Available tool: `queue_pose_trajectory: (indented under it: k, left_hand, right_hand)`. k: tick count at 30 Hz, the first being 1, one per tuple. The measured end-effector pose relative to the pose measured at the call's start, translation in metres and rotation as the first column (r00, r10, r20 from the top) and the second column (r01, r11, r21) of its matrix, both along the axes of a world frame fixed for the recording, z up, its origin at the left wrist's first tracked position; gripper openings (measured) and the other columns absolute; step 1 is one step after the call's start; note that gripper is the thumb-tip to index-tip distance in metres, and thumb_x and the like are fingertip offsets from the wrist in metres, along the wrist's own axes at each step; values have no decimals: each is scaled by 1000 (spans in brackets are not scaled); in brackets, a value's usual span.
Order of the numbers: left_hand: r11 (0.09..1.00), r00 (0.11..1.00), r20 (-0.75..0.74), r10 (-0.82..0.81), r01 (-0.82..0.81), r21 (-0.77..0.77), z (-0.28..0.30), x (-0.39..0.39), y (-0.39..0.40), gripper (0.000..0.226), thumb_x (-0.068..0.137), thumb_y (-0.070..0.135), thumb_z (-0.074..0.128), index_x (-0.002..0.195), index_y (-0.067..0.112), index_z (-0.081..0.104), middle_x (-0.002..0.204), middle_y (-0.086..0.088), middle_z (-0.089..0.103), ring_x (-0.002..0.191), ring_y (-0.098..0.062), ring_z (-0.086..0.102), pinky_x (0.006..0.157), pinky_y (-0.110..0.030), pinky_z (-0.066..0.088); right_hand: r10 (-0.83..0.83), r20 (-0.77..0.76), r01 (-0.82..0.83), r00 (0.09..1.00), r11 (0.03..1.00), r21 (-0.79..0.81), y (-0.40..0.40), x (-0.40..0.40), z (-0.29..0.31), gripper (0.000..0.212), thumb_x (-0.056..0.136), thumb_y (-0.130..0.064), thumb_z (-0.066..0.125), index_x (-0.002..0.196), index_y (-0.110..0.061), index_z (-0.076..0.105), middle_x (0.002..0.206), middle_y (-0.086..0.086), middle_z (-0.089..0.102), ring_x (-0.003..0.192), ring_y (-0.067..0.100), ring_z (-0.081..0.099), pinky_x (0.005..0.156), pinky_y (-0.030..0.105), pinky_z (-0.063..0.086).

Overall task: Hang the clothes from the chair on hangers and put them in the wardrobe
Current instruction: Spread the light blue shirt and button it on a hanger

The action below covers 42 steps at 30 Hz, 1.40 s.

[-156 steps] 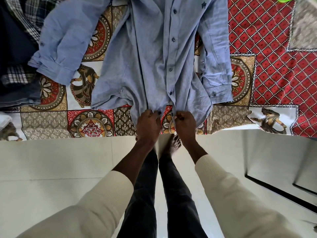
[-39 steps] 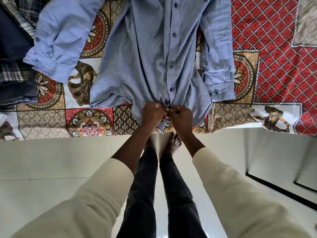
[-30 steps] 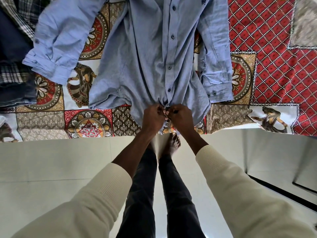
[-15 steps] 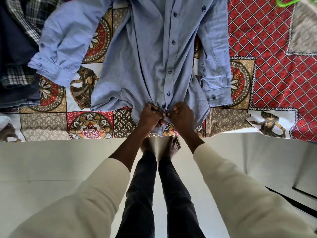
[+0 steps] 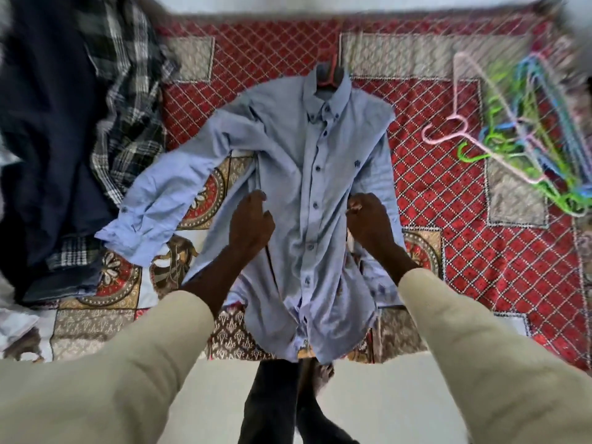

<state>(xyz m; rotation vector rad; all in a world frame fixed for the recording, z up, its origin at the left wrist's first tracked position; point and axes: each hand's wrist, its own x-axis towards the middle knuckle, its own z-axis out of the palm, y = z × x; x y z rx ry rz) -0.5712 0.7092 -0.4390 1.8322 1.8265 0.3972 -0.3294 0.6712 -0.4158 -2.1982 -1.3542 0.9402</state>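
Both hands work the middle of a blue button-up shirt spread face-up on a patterned bedspread. The left hand rests on the cloth just left of the button placket, fingers loosely bent; whether it pinches fabric cannot be told. The right hand sits at the shirt's right side seam, fingers curled in as if nipping the edge, though motion blur leaves the grip uncertain. The 2 hands are apart, with the buttoned front between them.

A reddish hanger shows at the collar, apparently already threaded through the shoulders, and the placket looks fastened down its length. The step in hand seems to be tidying the body before lifting. Done well, that means drawing each side outward and down to flatten the creases near the hem, which droops over the bed's edge, then bringing in the left sleeve, flung wide, before taking the hook at the collar so the shirt rises without sliding off.

A tangle of spare hangers in pink, green and blue lies to the right. A heap of dark and checked clothes waits at the left.
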Motion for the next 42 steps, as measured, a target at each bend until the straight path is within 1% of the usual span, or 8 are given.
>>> queue_pose_trajectory:
  k: [5, 10, 17, 26, 32, 35, 38, 42]
  left_hand:
    - [961, 970, -81, -231, 240, 137, -8, 21, 149, 42, 80, 19, 40, 101, -9, 66, 92, -28, 65, 83, -45, 65, 77, -45, 51]
    - [969, 970, -38, -239, 241, 61, 1, 62, 232, 46, 77, 16, 36, 108, -3, 64, 107, -25, 65, 102, -38, 60, 88, -46, 46]
    - [908, 917, -101, -387, 398, 131, -32, 124, 337, 33, 85, 18, 42, 97, -3, 66, 97, -25, 67, 92, -43, 61, 81, -48, 48]
    - [755, 661, -366, -655, 585, -296, -22, 161, 384, 56, 86, 23, 62, 139, 16, 46, 132, -15, 57, 120, -35, 55, 98, -45, 44]
    - [801, 701, -416, -580, 584, -131, -14, 161, 369, 34, 90, 16, 53, 123, 8, 59, 130, -22, 47, 119, -39, 48, 100, -48, 44]
    - [741, 698, -268, -665, 663, -112, 0, 151, 362, 20, 89, 15, 58, 107, 10, 67, 107, -10, 64, 97, -27, 61, 82, -35, 52]
    - [695, 662, -247, -708, 714, -80, 27, 133, 348, 18, 88, 11, 52, 83, 6, 68, 77, -6, 66, 72, -26, 62, 68, -34, 53]
    - [790, 817, -119, -564, 576, 209, 72, 111, 323, 21, 80, 16, 52, 80, 4, 69, 95, -16, 62, 84, -31, 59, 76, -42, 50]
  right_hand:
    - [270, 211, -285, 940, 958, 44, 121, 30, 21, 39, 86, -4, 53, 124, -4, 59, 126, 15, 56, 111, 35, 58, 88, 40, 51]
    - [455, 386, -452, 803, 886, -103, 196, 52, -3, 48, 92, -11, 51, 140, -8, 45, 145, 14, 45, 132, 35, 41, 102, 44, 40]
    - [464, 339, -354, 818, 872, -339, 225, 91, -103, 85, 94, -36, 57, 156, -8, 6, 164, 12, -4, 149, 39, -4, 119, 56, 16]
    - [555, 274, -431, 785, 808, -400, 244, 106, -150, 90, 88, -38, 62, 155, -3, 13, 163, 18, 5, 149, 40, -5, 120, 56, 6]
    - [567, 248, -432, 785, 789, -436, 249, 111, -141, 92, 90, -42, 59, 156, -7, 6, 163, 16, -6, 149, 37, -12, 121, 53, 6]
    - [588, 221, -479, 778, 783, -397, 242, 101, -101, 82, 90, -31, 64, 153, 0, 21, 162, 17, 14, 150, 35, 1, 121, 49, 11]
    - [424, 348, -430, 836, 901, -64, 225, 90, -59, 29, 77, -13, 78, 103, -2, 71, 111, 18, 68, 106, 34, 64, 83, 39, 53]
    - [69, 438, -166, 896, 969, 186, 199, 81, 17, 41, 81, -2, 59, 122, 1, 59, 123, 24, 57, 113, 42, 53, 93, 44, 44]
